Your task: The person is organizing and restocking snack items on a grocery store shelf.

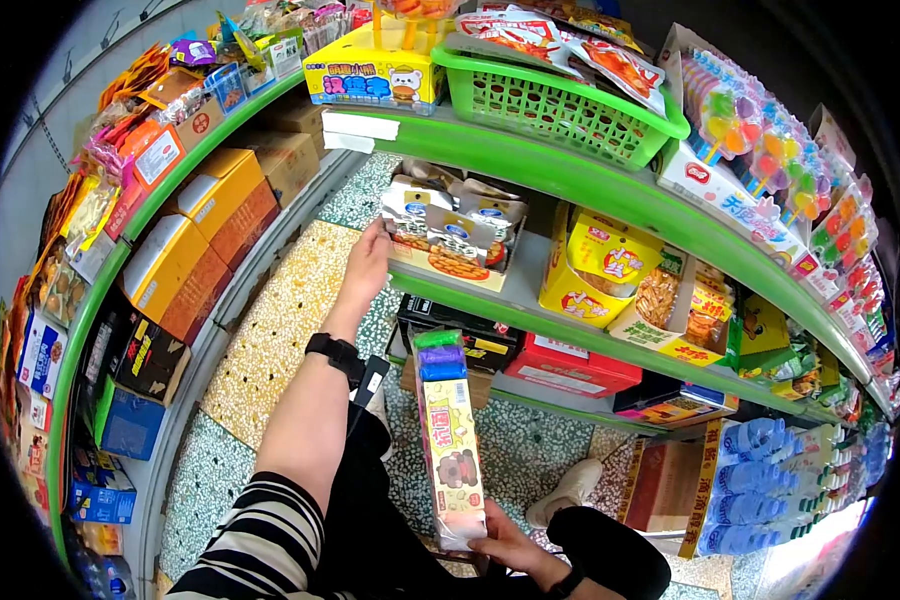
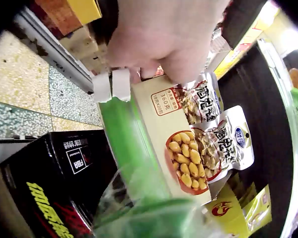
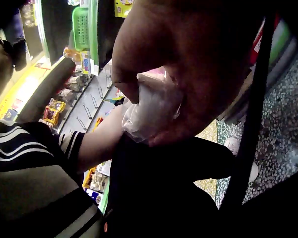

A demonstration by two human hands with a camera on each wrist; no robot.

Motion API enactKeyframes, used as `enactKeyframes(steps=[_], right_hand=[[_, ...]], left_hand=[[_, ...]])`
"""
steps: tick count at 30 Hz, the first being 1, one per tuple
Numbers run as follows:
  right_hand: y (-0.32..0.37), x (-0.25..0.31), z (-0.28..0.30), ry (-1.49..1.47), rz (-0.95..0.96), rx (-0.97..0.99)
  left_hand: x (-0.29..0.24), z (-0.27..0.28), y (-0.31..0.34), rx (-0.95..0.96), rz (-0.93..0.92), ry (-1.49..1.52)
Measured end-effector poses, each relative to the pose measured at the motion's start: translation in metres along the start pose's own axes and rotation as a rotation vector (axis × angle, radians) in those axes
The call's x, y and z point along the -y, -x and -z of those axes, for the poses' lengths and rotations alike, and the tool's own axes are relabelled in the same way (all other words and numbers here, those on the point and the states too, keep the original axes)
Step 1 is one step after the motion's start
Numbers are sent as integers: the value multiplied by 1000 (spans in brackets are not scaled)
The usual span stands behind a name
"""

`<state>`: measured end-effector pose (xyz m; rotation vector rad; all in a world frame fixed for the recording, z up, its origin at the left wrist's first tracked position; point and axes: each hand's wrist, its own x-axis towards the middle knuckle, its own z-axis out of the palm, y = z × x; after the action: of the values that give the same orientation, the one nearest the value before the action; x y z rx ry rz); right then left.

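Left hand (image 1: 367, 262) curls its fingers over the snack box (image 1: 452, 264) corner (on the green shelf (image 1: 560, 333)); right hand (image 1: 505, 548) grasps the tall packet (image 1: 450, 440) by its base.

Tall snack pack (image 1: 450, 440) in right hand (image 1: 505, 547): clear glossy plastic wrap, crinkly at the end. Display carton (image 2: 159, 129) under left hand (image 2: 164, 34): matt printed cardboard. Pouches (image 2: 223, 144) in it: shiny silver foil-type film. Basket (image 1: 570, 105): green plastic mesh. Shelf edge (image 1: 530, 165): smooth green painted metal, semi-gloss. Floor (image 1: 280, 330): speckled terrazzo, smooth. Sleeve (image 1: 250, 545): striped cloth, matt.
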<state>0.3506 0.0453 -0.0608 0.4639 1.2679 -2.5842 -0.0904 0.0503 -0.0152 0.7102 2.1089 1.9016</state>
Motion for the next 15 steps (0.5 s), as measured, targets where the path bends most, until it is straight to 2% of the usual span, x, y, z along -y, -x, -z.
enactKeyframes(steps=[2, 3, 6, 8, 11, 15], right_hand=[[-3, 0, 3, 43, 1, 1], [-4, 2, 5, 64, 1, 0], [-3, 7, 5, 40, -20, -2], [-3, 9, 3, 23, -17, -18], [-3, 8, 4, 23, 7, -35], [-7, 15, 4, 64, 39, -31]], left_hand=[[-4, -8, 1, 78, -32, -76], [-2, -18, 5, 10, -121, -139], [7, -29, 0, 54, -47, -419], [17, -33, -2, 84, -50, -497], [-21, -40, 15, 105, 80, -556], [-19, -41, 25, -26, -10, -506]])
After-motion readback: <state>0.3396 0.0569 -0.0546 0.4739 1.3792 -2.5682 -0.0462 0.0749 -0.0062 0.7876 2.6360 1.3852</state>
